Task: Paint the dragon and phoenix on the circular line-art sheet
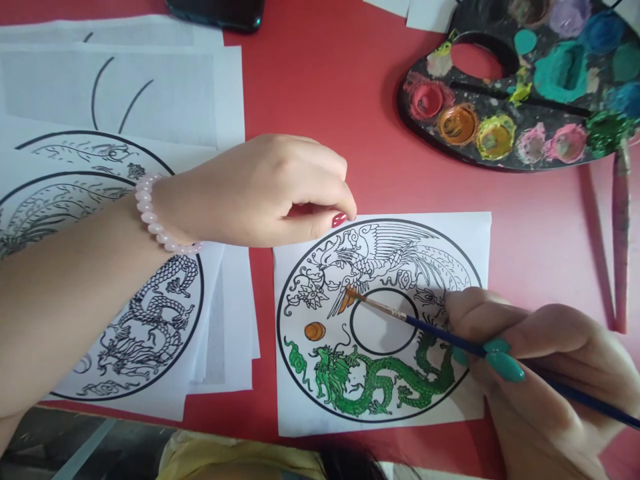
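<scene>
A colouring sheet with a ring-shaped design lies on the red table. Its dragon is painted green, a small ball is orange, and the phoenix is mostly uncoloured line work. In my right hand is a thin blue paintbrush, pinched between teal-nailed fingers. The brush tip touches a patch of orange on the phoenix near the inner circle. My left hand, wearing a pink bead bracelet, has its fingers curled, with thumb and index fingertip together on the sheet's upper edge.
A black paint palette with several colours sits at the upper right, and another brush leans at its edge. Printed sheets overlap at the left, partly under my left arm. A dark phone is at the top edge.
</scene>
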A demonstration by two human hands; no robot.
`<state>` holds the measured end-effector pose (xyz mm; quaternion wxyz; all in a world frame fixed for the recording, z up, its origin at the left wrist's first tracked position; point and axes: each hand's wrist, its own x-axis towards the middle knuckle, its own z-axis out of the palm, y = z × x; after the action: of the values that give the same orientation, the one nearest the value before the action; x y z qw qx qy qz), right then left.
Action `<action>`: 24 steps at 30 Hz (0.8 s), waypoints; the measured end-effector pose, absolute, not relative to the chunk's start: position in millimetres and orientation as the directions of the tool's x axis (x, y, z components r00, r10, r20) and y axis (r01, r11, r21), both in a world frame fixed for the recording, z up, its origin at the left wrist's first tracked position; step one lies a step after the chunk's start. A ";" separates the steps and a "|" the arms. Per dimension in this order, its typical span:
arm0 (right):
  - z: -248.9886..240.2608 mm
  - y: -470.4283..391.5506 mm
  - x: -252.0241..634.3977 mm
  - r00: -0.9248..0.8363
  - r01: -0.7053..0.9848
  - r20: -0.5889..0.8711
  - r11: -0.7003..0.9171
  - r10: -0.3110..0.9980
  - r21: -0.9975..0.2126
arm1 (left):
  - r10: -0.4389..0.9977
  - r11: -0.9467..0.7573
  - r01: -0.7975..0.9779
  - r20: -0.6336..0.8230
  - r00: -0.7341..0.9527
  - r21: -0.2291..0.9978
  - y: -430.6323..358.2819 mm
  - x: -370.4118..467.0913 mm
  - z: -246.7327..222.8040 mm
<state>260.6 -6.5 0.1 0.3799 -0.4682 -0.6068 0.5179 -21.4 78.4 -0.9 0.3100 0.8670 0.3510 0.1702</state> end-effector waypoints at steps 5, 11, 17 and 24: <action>2.1 -6.9 258.1 -0.277 0.112 0.021 0.054 0.961 -0.992 | 0.705 -0.578 0.503 0.083 0.704 0.643 78.3 -21.5 -0.9; 6.7 -9.9 250.3 -0.231 0.161 -0.044 -0.007 0.972 -0.987 | 0.707 -0.570 0.494 0.087 0.701 0.656 78.2 -21.5 -0.2; 6.1 -10.5 251.6 -0.222 0.143 -0.015 0.017 0.975 -0.990 | 0.709 -0.558 0.482 0.087 0.699 0.675 78.8 -21.9 -0.5; 3.8 -9.7 257.4 -0.305 0.106 -0.002 0.032 0.952 -0.994 | 0.701 -0.578 0.508 0.069 0.710 0.639 78.7 -21.4 0.6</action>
<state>257.4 -9.7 3.8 0.3924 -0.4399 -0.6016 0.5390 -21.4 78.7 0.6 0.3026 0.8738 0.3458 0.1591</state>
